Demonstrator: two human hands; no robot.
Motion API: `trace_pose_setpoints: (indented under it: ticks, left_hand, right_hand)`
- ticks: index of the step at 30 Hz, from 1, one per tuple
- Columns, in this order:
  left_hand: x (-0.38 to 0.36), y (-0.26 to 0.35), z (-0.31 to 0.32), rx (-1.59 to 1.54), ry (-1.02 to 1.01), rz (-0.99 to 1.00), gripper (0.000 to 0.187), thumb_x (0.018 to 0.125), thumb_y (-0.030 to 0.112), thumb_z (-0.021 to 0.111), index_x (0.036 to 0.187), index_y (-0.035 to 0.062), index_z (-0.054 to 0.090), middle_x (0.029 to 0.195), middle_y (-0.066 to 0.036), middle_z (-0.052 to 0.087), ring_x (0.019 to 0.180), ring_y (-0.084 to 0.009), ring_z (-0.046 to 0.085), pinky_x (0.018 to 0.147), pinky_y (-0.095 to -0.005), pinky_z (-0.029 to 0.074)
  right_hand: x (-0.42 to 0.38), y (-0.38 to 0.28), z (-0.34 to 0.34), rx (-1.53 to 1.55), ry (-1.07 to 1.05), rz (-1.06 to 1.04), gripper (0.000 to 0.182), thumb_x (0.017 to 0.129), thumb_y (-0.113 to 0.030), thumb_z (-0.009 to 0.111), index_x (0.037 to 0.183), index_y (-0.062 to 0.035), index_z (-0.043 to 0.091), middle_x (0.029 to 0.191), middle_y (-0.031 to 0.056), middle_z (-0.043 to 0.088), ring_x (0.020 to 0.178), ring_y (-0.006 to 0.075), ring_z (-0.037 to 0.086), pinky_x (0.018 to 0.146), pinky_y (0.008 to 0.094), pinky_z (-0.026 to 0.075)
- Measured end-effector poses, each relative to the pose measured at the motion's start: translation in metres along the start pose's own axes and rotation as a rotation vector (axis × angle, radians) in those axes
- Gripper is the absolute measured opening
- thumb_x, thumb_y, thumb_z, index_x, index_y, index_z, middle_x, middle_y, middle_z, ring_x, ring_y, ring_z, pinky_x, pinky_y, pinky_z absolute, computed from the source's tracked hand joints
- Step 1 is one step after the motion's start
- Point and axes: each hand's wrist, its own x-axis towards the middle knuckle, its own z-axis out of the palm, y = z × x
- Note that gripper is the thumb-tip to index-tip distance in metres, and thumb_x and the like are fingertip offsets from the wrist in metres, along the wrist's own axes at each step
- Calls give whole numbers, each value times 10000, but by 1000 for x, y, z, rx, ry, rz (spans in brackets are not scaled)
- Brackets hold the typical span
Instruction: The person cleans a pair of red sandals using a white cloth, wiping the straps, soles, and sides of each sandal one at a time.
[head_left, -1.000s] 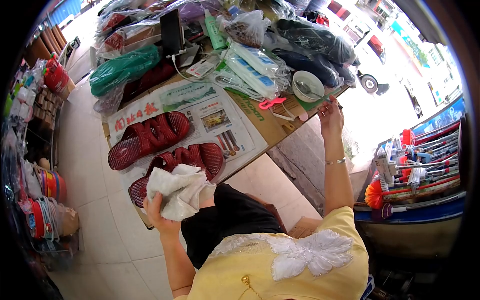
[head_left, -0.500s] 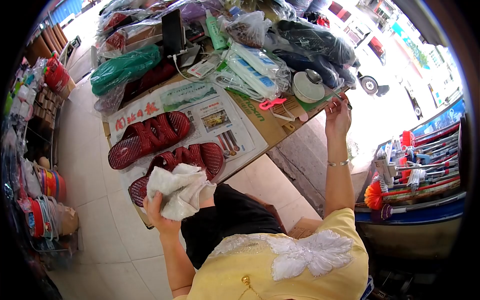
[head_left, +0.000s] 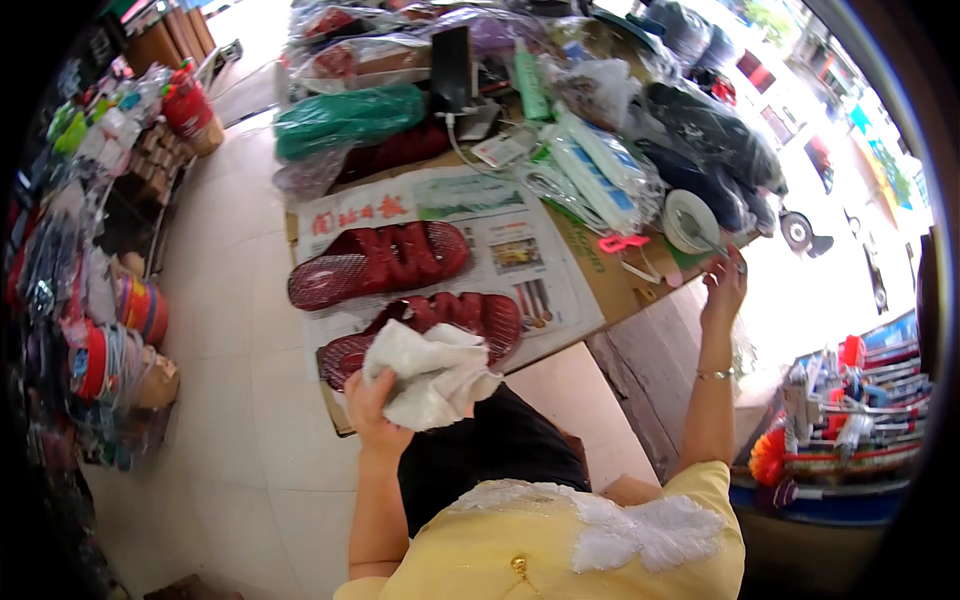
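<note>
A crumpled white cloth point(head_left: 430, 372) is gripped in my left hand point(head_left: 376, 412), above the near edge of the cardboard-covered table. Partly behind the cloth lies one dark red slide sandal point(head_left: 490, 325); its pair, another red sandal point(head_left: 385, 262), sits just beyond on a spread newspaper point(head_left: 470, 195). At the table's right corner my right hand point(head_left: 724, 292) is closed around the handle end of a metal spoon point(head_left: 708, 238). The spoon's head dips inside a small white bowl point(head_left: 672, 222), whose contents I cannot make out.
Plastic-bagged goods, including a green bundle point(head_left: 350, 120), cover the table's far side. A phone point(head_left: 451, 68) with a white cable stands among them, near a green tube point(head_left: 530, 80). Shelves of wares line the left; brushes point(head_left: 770, 455) fill a rack at right.
My view has swung left, so the table appears further right. The spoon's head, earlier up at the bowl's rim, now points down into the bowl. Both hands keep their hold.
</note>
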Motion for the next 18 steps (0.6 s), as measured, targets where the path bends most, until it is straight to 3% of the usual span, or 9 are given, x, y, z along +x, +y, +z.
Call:
trace_pose_setpoints:
  ticks: [5, 9, 14, 18]
  left_hand:
    - [7, 3, 3, 3, 12, 13, 586, 697, 223, 859, 1215, 85, 623, 1079, -123, 674, 968, -368, 635, 896, -474, 467]
    - [12, 6, 1, -36, -13, 9, 566, 707, 205, 841, 1212, 84, 616, 1066, -137, 679, 947, -360, 645, 911, -462, 452]
    - [14, 9, 2, -33, -4, 7, 576, 724, 202, 827, 1238, 84, 596, 1060, -149, 686, 937, -356, 649, 904, -460, 447]
    - [16, 10, 1, -42, -12, 2, 571, 731, 194, 817, 1244, 84, 591, 1057, -152, 689, 923, -363, 649, 890, -462, 446]
  right_hand:
    - [18, 15, -17, 374, -26, 277, 372, 1065, -319, 488, 1368, -104, 518, 1064, 64, 586, 888, 158, 540, 790, 313, 471]
    - [27, 23, -28, 523, -94, 244, 326, 1085, -282, 437, 1341, -89, 501, 1035, 84, 583, 833, 154, 512, 791, 317, 470]
    - [20, 1, -24, 512, -94, 151, 320, 1088, -277, 434, 1338, -109, 543, 1012, 35, 607, 851, 127, 525, 806, 323, 475]
    - [4, -25, -7, 467, -52, 73, 323, 1086, -267, 450, 1340, -94, 551, 1025, 44, 629, 830, 115, 540, 788, 293, 476]
